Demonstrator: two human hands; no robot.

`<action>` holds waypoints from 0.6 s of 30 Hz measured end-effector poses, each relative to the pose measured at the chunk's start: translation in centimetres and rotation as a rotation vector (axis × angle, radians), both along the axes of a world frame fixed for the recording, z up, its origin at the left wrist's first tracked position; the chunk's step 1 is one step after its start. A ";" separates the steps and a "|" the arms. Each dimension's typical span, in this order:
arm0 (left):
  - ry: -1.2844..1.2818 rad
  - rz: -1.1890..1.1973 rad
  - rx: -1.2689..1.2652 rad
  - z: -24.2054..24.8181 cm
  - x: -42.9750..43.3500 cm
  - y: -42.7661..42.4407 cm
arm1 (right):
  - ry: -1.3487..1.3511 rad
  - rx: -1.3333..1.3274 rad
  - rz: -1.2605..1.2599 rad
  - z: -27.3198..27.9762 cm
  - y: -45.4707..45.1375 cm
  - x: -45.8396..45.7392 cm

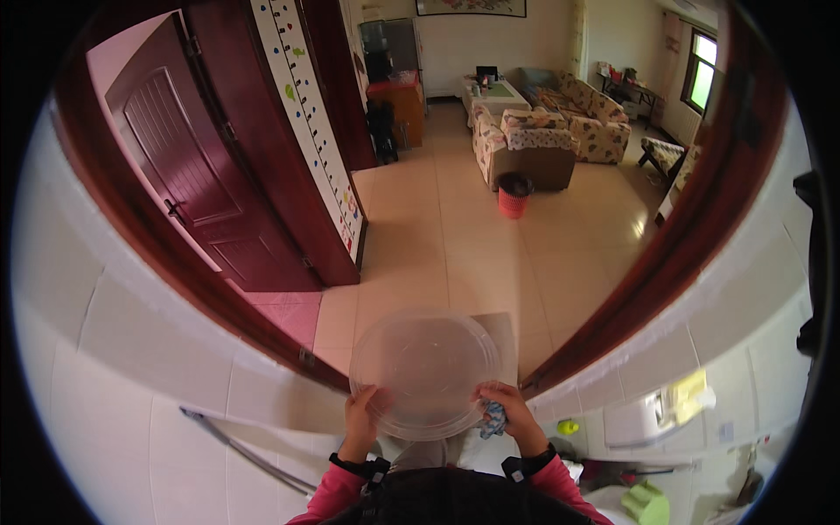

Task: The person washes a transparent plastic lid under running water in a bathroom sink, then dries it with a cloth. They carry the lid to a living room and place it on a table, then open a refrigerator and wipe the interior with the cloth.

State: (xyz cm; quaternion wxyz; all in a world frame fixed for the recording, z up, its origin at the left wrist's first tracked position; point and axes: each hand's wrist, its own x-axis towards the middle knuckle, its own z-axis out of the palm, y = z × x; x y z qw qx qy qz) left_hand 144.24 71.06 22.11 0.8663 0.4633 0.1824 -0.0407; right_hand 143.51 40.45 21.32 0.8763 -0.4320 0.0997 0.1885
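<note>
Before my body is a round translucent plastic lid (pixel 426 361), held by its rim at two sides. My left hand (pixel 359 417) grips the near left edge, thumb on top and fingers visible through the plastic. On the near right edge, my right hand (pixel 515 413) pinches the rim and also clutches a crumpled blue-and-white cloth (pixel 493 420). Dark bands with small devices circle both wrists. Beneath the lid, part of the tiled floor and a doorway threshold show through dimly.
A dark red door frame (pixel 656 289) flanks me on both sides. Beyond it, a red waste basket (pixel 513 197) stands on the tiled floor behind a patterned sofa (pixel 535 131). A maroon door (pixel 177 144) is at the left. Green and yellow items lie low at right.
</note>
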 end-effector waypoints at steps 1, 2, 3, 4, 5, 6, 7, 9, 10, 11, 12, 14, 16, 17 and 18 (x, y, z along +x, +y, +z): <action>0.021 -0.019 0.015 -0.8 2.4 -0.3 | 0.002 -0.063 -0.002 0.0 -0.7 2.6; -0.026 -0.037 -0.001 -1.3 4.7 -0.4 | -0.001 -0.121 0.008 0.1 -1.1 5.2; -0.064 -0.025 -0.004 -1.3 7.0 -0.1 | -0.028 -0.145 0.050 0.3 -1.1 7.7; -0.247 -0.203 0.222 -0.8 8.9 0.1 | -0.122 -0.104 0.107 1.4 -2.3 10.3; -0.100 -0.167 0.202 0.2 11.1 0.0 | -0.037 -0.093 0.041 2.6 -2.5 12.2; 0.111 -0.084 0.168 1.5 12.4 -0.8 | -0.027 -0.145 -0.066 3.9 -3.2 14.2; 0.002 -0.168 0.315 3.4 13.4 -0.8 | 0.002 -0.132 -0.157 5.1 -3.9 15.4; -0.195 -0.277 0.576 8.7 12.8 -0.2 | 0.068 -0.430 -0.171 7.9 -5.7 15.9; -0.264 -0.343 0.631 11.6 12.4 0.5 | 0.056 -0.443 -0.141 8.9 -5.8 18.2; -0.381 -0.407 0.686 14.5 11.9 0.9 | 0.031 -0.429 -0.104 9.5 -6.0 20.2; -0.465 -0.294 0.721 17.2 9.8 1.8 | 0.010 -0.408 -0.062 10.1 -5.8 22.3; -0.637 -0.004 0.751 22.4 5.3 3.6 | -0.018 -0.385 0.010 10.2 -5.4 26.1; -0.884 0.560 0.898 27.4 1.8 4.8 | -0.044 -0.368 0.091 10.1 -5.1 29.8; -1.038 0.914 1.014 29.8 0.8 5.3 | -0.052 -0.360 0.123 10.0 -5.2 31.4; -1.185 1.146 1.103 32.7 -0.4 6.4 | -0.057 -0.351 0.158 10.0 -5.0 32.8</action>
